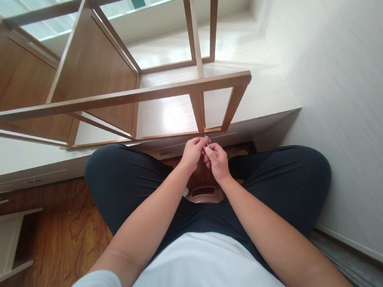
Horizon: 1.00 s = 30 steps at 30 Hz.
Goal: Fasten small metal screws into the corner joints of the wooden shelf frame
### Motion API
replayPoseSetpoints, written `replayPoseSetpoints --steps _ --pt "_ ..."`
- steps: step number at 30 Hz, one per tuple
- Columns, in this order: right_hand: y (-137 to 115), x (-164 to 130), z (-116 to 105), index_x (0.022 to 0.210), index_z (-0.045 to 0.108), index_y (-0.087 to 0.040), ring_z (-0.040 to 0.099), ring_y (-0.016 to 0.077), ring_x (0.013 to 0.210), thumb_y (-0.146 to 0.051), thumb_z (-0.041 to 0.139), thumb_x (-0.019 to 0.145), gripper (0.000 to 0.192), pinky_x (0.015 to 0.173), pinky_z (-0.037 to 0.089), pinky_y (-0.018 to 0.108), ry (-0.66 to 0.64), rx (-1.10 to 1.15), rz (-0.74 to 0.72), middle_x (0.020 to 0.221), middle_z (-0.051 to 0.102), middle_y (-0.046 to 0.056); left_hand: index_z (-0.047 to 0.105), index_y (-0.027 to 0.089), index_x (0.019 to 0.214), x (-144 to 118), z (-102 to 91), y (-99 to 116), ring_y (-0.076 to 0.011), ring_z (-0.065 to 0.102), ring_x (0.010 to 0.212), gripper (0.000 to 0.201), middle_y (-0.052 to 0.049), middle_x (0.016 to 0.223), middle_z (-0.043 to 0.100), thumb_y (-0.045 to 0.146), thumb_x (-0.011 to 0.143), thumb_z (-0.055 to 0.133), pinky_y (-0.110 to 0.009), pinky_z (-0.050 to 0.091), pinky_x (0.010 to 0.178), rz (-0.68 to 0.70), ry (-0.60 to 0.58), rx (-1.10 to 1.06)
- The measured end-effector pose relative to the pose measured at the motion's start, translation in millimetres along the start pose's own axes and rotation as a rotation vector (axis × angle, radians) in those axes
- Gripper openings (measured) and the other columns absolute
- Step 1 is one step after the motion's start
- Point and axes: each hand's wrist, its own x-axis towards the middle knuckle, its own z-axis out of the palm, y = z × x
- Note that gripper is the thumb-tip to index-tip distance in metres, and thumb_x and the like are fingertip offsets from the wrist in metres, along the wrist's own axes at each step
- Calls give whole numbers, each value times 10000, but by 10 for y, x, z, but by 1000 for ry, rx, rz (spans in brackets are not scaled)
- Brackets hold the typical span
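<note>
Pale raised platform by window, wooden frame lying across it, upper half of frame.
Left hand and right hand together at centre, pinching a small metal fastener beside the frame's lower rail; it could slip and drop between the knees.

A pale whitewashed wooden platform runs along under a wide window with frosted glass panes, and daylight falls bright across its top. On it stands an open brown wooden shelf frame with slim rails and solid side panels, tilted in this view. To the right rises a plain white textured wall, and below the platform lies a reddish-brown wood-grain floor.
</note>
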Motion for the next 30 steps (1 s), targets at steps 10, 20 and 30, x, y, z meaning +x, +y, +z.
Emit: replayPoseSetpoints --steps 10,20,30 --pt "-13 -34 -41 861 594 -226 547 139 628 -439 629 909 221 613 435 250 86 -378 -202 738 623 -10 667 141 749 43 -9 -11 -81 487 550 405 30 620 520 503 695 841 -208 412 532 14 19 -13" --pt "-49 -3 -56 846 605 -228 570 153 624 -457 622 922 243 653 429 270 118 -536 -267 731 648 -6 669 136 763 75 -36 -39 -82 503 567 417 33 627 518 500 676 853 -212 439 562 -9 32 -34" --pt "-29 -2 -57 877 628 -229 571 166 617 -459 538 974 265 619 416 263 81 -506 -243 671 608 -6 660 150 754 64 -37 -28 -91 536 608 411 20 673 548 504 672 853 -220 456 594 -24 58 -10"
